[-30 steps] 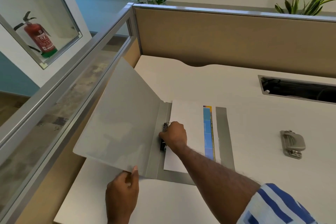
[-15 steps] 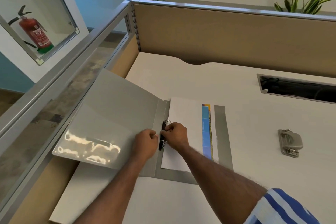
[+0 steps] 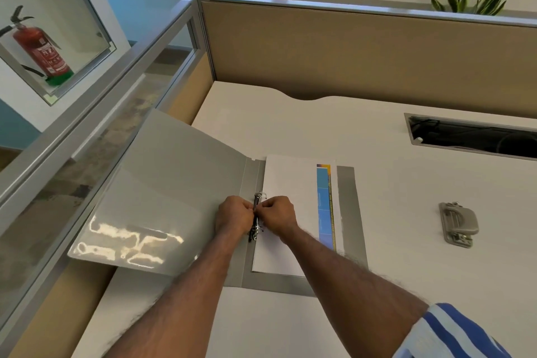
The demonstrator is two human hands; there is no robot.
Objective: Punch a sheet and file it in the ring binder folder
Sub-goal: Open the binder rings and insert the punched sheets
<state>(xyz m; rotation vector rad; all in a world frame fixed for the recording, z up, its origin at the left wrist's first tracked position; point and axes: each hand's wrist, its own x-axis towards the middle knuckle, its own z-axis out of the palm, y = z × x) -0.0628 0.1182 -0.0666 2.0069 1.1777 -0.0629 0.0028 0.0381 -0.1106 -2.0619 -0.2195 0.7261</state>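
Note:
A grey ring binder folder (image 3: 162, 200) lies open on the white desk, its front cover spread out to the left. A white sheet (image 3: 290, 180) with a blue strip along its right side rests on the folder's right half. The black and metal ring mechanism (image 3: 257, 197) runs along the spine. My left hand (image 3: 234, 216) and my right hand (image 3: 278, 213) meet at the mechanism from either side, fingers curled and pinching its rings. The middle of the mechanism is hidden behind my fingers.
A grey metal hole punch (image 3: 458, 224) sits on the desk (image 3: 406, 256) to the right of the folder. A cable slot (image 3: 470, 136) opens at the back right. Beige partition panels (image 3: 363, 52) wall the desk at the back and left.
My left hand let go of the front cover's lower edge and moved up to the ring mechanism beside my right hand. The cover has dropped flatter to the left.

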